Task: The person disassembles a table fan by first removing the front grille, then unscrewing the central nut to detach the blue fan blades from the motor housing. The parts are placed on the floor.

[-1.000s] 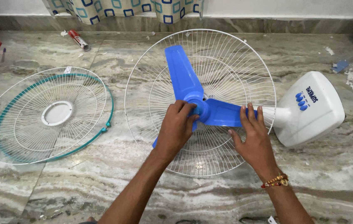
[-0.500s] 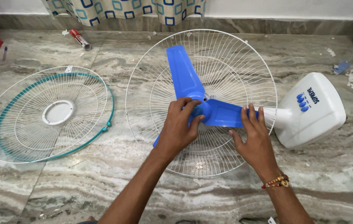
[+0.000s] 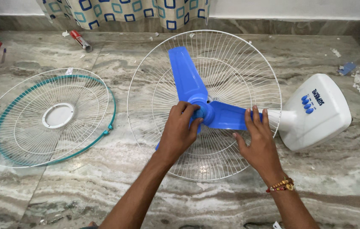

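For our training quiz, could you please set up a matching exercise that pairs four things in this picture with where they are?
Things:
1. left hand
2. right hand
3. loose wire guard
4. white fan base

Places:
A. far right on the floor
B. apart, left of the fan
C. on the blue hub
D. fingers on the right-pointing blue blade

Pairs: 1-C, 2-D, 3-B, 4-A

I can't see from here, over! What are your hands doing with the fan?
Left hand closed on blue hub. Right hand pressing blue blade flat. Rear guard under blades; front guard lies apart, nothing blocking.
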